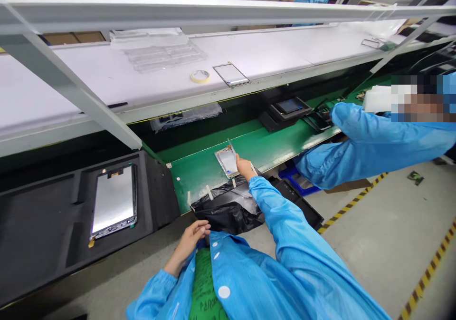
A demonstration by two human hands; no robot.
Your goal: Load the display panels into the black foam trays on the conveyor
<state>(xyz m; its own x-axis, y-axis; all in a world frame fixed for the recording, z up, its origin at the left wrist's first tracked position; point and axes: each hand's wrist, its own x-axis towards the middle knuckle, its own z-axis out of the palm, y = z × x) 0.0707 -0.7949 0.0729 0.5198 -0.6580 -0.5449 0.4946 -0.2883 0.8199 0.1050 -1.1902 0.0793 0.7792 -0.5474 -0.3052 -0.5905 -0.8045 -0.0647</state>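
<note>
My right hand (pixel 245 168) reaches over the green bench and closes on the edge of a thin flat panel (pixel 232 149), which stands tilted up. Under and beside it lies a silver-faced display panel (pixel 226 160) on the bench. My left hand (pixel 192 238) hovers in front of my blue coat near the bench edge, its fingers loosely bent with nothing visible in them. A black plastic bag (pixel 228 215), fixed by strips of tape, hangs from the bench edge between my hands.
At left, a tablet-like display assembly (pixel 114 198) rests in a black foam tray (pixel 39 215). A tape roll (pixel 200 76) and a thin frame (pixel 231 74) lie on the white shelf (pixel 270 53). Beyond is a black box (pixel 285 113). A co-worker's blue sleeve (pixel 377 139) is at right.
</note>
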